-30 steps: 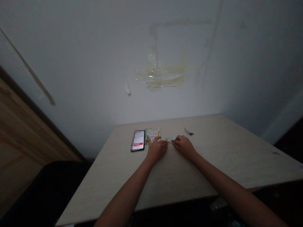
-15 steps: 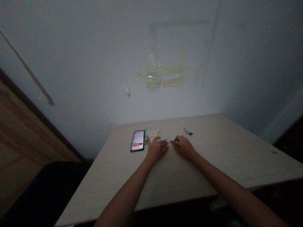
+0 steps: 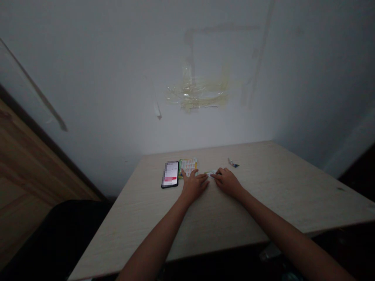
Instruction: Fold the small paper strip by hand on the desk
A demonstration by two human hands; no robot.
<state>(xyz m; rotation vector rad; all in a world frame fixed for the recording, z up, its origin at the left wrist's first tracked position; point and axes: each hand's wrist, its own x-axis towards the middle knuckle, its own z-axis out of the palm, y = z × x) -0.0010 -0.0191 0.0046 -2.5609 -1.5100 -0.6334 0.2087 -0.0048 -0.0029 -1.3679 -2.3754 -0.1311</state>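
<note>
Between my hands a small white-and-green piece, perhaps paper or a wrapper [image 3: 211,173], lies on the table. My left hand [image 3: 193,186] rests palm down with its fingers spread. Its fingertips reach the piece's left end, while the thumb side touches the lower part of a printed green-and-white sheet or booklet [image 3: 190,164]. The fingers of my right hand [image 3: 229,183] are closed on the piece's right end, covering part of it. Fine detail on the piece is too small to make out.
A phone [image 3: 170,175] with its screen lit lies left of the printed sheet. Beyond my right hand is a small crumpled scrap [image 3: 233,163]. The light wood table [image 3: 263,175] meets a wall bearing old clear tape [image 3: 199,95]. A dark chair back [image 3: 73,218] stands at left.
</note>
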